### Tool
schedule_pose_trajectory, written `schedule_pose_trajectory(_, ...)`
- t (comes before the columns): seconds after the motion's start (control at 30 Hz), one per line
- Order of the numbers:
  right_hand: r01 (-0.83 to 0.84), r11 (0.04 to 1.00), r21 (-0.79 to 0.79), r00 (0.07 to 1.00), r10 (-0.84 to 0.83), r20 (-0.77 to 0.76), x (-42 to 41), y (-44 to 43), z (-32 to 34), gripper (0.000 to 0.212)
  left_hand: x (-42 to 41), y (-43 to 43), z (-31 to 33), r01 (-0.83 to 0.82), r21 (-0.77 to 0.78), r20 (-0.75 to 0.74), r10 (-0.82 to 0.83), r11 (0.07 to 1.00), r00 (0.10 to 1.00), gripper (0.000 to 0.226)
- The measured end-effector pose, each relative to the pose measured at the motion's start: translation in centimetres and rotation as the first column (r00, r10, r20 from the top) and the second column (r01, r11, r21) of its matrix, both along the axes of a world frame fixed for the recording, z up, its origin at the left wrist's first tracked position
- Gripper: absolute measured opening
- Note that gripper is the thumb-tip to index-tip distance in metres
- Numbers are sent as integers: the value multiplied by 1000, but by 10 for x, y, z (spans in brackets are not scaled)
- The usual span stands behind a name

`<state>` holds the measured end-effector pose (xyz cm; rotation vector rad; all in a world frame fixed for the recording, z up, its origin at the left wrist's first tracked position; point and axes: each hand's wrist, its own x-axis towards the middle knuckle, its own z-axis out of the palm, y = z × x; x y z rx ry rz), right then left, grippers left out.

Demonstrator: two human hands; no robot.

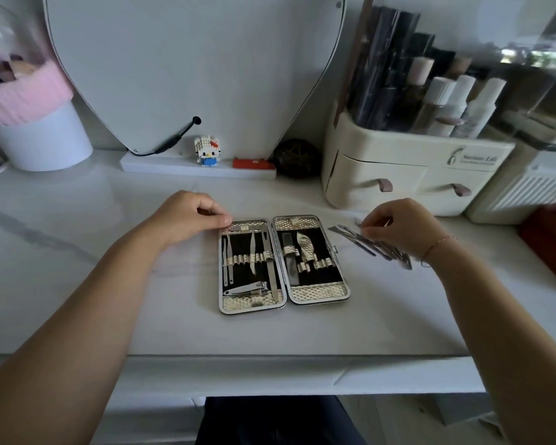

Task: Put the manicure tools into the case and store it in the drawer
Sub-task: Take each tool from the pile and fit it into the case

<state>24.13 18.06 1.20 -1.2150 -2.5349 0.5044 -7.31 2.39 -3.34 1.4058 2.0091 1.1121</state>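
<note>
The manicure case (318, 292) lies open and flat on the white tabletop, both halves showing black lining and gold straps. Several steel tools sit under the straps, among them a nail clipper (245, 289) in the left half. My left hand (187, 216) rests at the case's top left corner, fingers curled, thumb touching the rim. To the right of the case lies a loose pile of metal tools (366, 244). My right hand (402, 224) hovers over that pile and pinches one thin tool with its fingertips.
A cream cosmetics organiser (408, 168) with two small drawers stands at the back right. A heart-shaped mirror (193, 65), a small toy figure (207, 150), a red item (252, 163) and a dark ball (297, 157) line the back. A white pot (42, 139) stands left.
</note>
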Motion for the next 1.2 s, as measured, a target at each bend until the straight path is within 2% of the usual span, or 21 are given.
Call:
schedule_pose_trajectory(0.17,31,999,21,999,-30,-30,-6,-10,-7,12,0,-1,0,-6,6,8,6,1000,1000,7)
schedule_pose_trajectory(0.27,30,999,19,999,-30,-22,-13,-15,-6,8,1,-2,1,-11,4,19,11,1000,1000,7)
schedule_pose_trajectory(0.47,28,998,-50,995,-23,95,-16,-14,-3,21,3,-2,1,-2,4,20,2,1000,1000,7)
schedule_pose_trajectory(0.6,-12,993,-114,993,25,114,-17,-18,3,21,3,-3,2,-6,-1,24,6,1000,1000,9)
schedule_pose_trajectory(0.7,-46,995,-92,999,46,-10,-24,-25,12,14,2,-4,3,-16,-19,23,17,1000,1000,11)
schedule_pose_trajectory(0.77,-140,973,-186,977,105,-184,-40,-34,19,4,4,-4,6,-15,-23,25,15,1000,1000,8)
schedule_pose_trajectory(0.83,-299,878,-374,919,160,-361,-63,-45,23,19,5,-5,8,-13,-27,27,14,1000,1000,7)
schedule_pose_trajectory(0.9,-409,761,-504,873,165,-459,-90,-56,20,35,5,-5,9,-16,-28,20,17,999,1000,8)
schedule_pose_trajectory(0.97,-452,704,-547,859,179,-479,-116,-67,16,39,4,-5,10,-21,-21,7,21,1000,1000,7)
schedule_pose_trajectory(1.03,-464,694,-550,858,198,-474,-136,-73,10,33,5,-7,11,-24,-26,-13,24,999,1000,8)
schedule_pose_trajectory(1.2,-425,768,-480,884,238,-401,-156,-68,-3,23,5,-7,12,-18,-49,-19,17,999,1000,8)
